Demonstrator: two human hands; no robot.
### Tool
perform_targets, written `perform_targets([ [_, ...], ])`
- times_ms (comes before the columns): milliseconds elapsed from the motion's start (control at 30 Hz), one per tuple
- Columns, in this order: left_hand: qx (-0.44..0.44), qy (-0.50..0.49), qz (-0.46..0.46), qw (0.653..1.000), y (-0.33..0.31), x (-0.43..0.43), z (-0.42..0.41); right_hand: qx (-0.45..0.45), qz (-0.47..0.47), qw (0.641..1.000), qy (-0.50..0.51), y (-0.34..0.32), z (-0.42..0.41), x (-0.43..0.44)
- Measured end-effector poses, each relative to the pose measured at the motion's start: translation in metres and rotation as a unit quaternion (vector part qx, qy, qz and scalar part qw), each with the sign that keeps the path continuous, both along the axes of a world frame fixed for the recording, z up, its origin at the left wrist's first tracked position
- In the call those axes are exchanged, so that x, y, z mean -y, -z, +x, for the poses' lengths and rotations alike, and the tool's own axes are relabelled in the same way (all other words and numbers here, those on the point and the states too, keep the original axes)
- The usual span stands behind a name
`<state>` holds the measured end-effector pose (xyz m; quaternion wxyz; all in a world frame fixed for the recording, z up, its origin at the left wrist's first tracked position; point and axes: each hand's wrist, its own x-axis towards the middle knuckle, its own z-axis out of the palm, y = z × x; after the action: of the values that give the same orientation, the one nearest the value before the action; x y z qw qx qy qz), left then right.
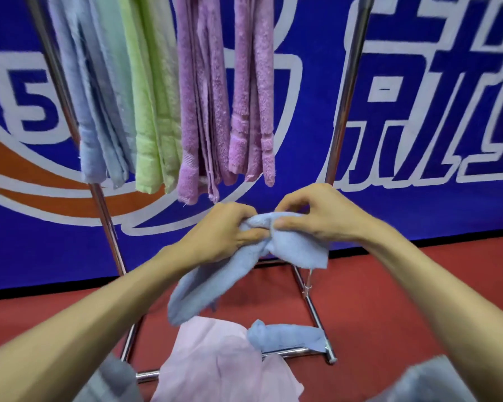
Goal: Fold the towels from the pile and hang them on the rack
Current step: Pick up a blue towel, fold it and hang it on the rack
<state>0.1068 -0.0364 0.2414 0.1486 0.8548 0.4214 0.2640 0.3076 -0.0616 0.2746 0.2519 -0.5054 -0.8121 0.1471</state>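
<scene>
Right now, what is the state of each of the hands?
Left hand: closed, gripping the light blue towel.
Right hand: closed, pinching the same towel.

A crumpled light-blue terry towel [296, 248], pinched by the left hand [224, 230] and right hand [317, 216], dangles before a chrome tube rack [346, 91] bearing a folded blue towel [90, 111], a green towel [151, 111] and purple towels [204, 111]. A pale pink towel [224, 364] and a small blue towel [285, 338] lie heaped over its base bars.

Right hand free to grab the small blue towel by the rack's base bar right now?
Probably not yet. The right hand pinches the held blue towel together with the left hand, so it is occupied. The way down to the small blue towel looks open; nothing covers it.
</scene>
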Motion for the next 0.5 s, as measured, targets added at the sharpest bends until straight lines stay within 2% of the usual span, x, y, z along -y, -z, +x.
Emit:
perform_targets([
  [233, 0.02, 0.008, 0.055, 0.998, -0.082, 0.016, 0.007, 0.054, 0.108, 0.992, 0.048, -0.087, 0.01, 0.009],
  [367, 0.053, 0.009, 0.038, 0.998, -0.11, 0.022, 0.004, 0.074, 0.142, 0.986, 0.051, -0.128, 0.012, 0.016],
  [500, 0.062, 0.003, 0.042, 0.997, -0.135, 0.029, -0.004, 0.084, 0.179, 0.975, 0.096, -0.163, 0.019, 0.023],
])
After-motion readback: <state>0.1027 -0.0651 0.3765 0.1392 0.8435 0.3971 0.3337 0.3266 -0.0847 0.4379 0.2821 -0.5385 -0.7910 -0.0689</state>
